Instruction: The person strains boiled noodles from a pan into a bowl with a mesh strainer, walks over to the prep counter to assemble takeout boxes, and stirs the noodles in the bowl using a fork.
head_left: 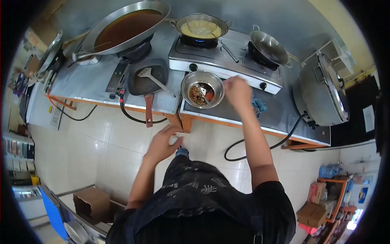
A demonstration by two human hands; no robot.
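A steel bowl [186, 87] stands at the front edge of the counter, with brown granules, dark sauce, something red and a utensil in it. My right hand [238, 92] is at the bowl's right rim, its fingers closed together; what they hold, if anything, is hidden. In front of the counter's edge, below the bowl and over the floor, my left hand [164, 142] hangs with its fingers curved and apart, holding nothing. Left of the bowl lies a square pan [137, 83] with a spatula [152, 77] resting in it.
A two-burner stove [227, 67] bears a wok of yellow food [201, 27] over a blue flame and a darker wok [268, 46]. A large wok of brown liquid [130, 28] is back left. A big pot [323, 95] stands right, near a blue cloth [258, 105] and black hose [280, 143].
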